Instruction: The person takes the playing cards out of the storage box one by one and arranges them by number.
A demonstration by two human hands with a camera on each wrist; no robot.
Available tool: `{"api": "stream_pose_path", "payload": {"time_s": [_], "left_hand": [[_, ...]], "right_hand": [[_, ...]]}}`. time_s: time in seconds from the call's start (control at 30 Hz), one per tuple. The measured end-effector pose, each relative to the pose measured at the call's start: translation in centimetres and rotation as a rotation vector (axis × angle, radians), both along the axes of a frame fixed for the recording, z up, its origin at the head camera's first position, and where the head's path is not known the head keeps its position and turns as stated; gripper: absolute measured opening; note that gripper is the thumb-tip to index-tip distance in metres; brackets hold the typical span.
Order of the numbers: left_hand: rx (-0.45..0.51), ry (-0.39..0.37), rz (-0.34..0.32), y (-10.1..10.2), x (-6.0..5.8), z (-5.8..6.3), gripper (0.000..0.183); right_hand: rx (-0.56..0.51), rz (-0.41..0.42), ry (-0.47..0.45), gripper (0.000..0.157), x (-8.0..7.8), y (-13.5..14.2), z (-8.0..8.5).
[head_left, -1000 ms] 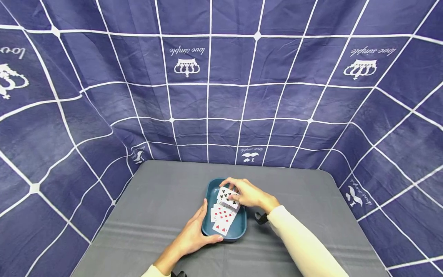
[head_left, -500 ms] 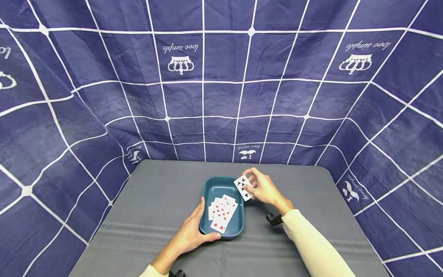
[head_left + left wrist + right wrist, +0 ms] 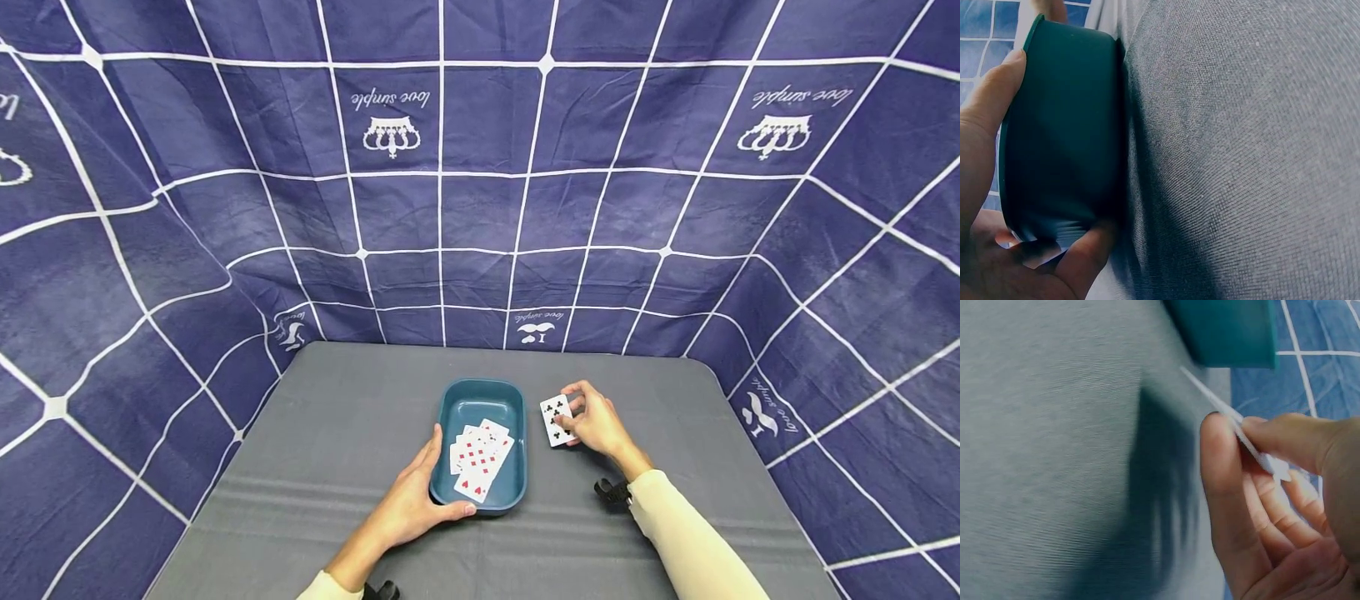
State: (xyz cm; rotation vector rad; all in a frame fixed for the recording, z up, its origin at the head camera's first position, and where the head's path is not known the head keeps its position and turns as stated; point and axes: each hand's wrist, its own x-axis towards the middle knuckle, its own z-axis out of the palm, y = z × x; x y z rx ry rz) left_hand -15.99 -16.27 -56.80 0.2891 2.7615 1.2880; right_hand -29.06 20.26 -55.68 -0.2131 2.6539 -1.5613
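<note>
- Clubs card (image 3: 551, 414) has shifted rightward since the earlier frame: then over the tray's right rim, now beyond it, over the worktop (image 3: 375, 400), just right of the frame's lower centre. Right hand (image 3: 595, 423) has travelled with it; tray looks unmoved.
- Right hand: narrow grip, clubs card pinched between thumb and fingers. Right-wrist view shows it nearly edge-on, tilted to the worktop, teal tray wall at upper right of that view. Can't tell whether its low edge touches cloth, nor whether a second card hides behind.
- Left hand (image 3: 411, 504): spread wide round the near-left corner of the tray (image 3: 472, 410), fingers along the left side, thumb along the near side. Bracing rather than lifting, I judge; in the left-wrist view the tray sits on the worktop.
- Remaining cards (image 3: 480, 458): face up, overlapping, in the lower part of the tray, at lower centre of the head view. Red diamonds uppermost, a hearts card sticking out at the near end.
- Step in hand, by my reading: taking a card out of the tray to the worktop; the placing looks unfinished.
- Next move probably calls for levelling the clubs card, lowering it flat, then loosening the pinch without dragging it. Left hand best kept steady.
</note>
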Motion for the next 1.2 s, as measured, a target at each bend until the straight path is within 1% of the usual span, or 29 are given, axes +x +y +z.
{"api": "stream_pose_path", "payload": {"time_s": [0.13,0.27,0.37,0.43,0.6,0.7,0.8,0.93,1.07,1.2], "left_hand": [[-0.007,0.001,0.005,0.0,-0.1,0.2,0.152],[-0.012,-0.005,0.006,0.1,0.1,0.2,0.152],[-0.012,-0.002,0.007,0.2,0.2,0.2,0.152],[-0.013,-0.002,0.010,0.3,0.2,0.2,0.152],[-0.013,-0.002,0.022,0.2,0.1,0.2,0.152],[-0.012,-0.002,0.024,0.2,0.0,0.3,0.151],[-0.017,0.020,0.020,0.2,0.0,0.3,0.150],[-0.014,0.018,0.024,0.3,0.0,0.2,0.150],[-0.013,0.010,0.029,0.3,0.0,0.1,0.151],[-0.026,0.022,0.029,0.3,-0.1,0.2,0.151]], "right_hand": [[0.114,-0.044,0.015,0.050,0.2,0.2,-0.8],[0.293,-0.070,0.027,0.047,0.6,0.5,-1.5],[0.406,-0.071,0.056,0.047,0.9,0.9,-1.8],[0.445,-0.072,0.065,0.047,1.1,1.2,-1.8],[0.482,-0.065,0.075,0.051,1.3,1.5,-1.7],[0.483,-0.032,0.098,0.057,1.2,1.8,-2.0],[0.482,0.049,0.147,0.068,1.3,2.2,-2.3],[0.484,0.157,0.202,0.077,1.4,2.9,-2.3],[0.478,0.199,0.219,0.075,1.2,3.0,-2.3],[0.465,0.218,0.225,0.074,0.7,2.9,-2.1]]}}
